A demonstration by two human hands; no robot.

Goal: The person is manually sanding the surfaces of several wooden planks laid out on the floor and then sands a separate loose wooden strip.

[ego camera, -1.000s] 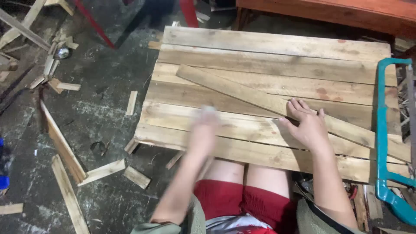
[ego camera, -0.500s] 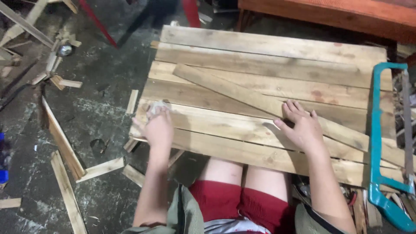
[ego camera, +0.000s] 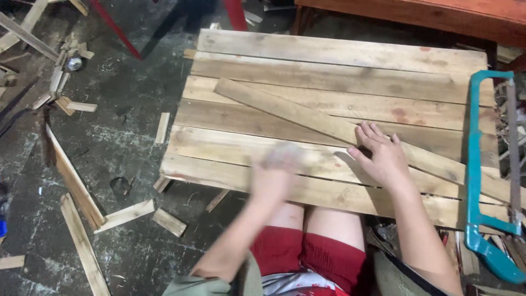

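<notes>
Nearest the camera, the person sits with knees in red shorts (ego camera: 307, 257) tucked under the front edge of a slatted wooden panel (ego camera: 339, 60). The left hand (ego camera: 274, 172) is blurred over the front slats; whether it is spread, closed or holding anything cannot be told. The right hand (ego camera: 383, 156) lies flat, fingers spread wide, palm pressing down on a loose plank (ego camera: 285, 107) and gripping nothing. That plank rests on top of the panel, apart from no slat beneath it, its long axis running diagonally: the far end points up-left toward the panel's middle slats, the near end runs down-right toward the panel's right corner. By judgement the work stands at an early stage: the plank is laid and steadied but shows no cut, and the teal-framed hacksaw (ego camera: 474, 164) lies unused along the panel's right edge, well clear of both hands. Offcuts (ego camera: 126, 214) litter the dark floor to the left.
</notes>
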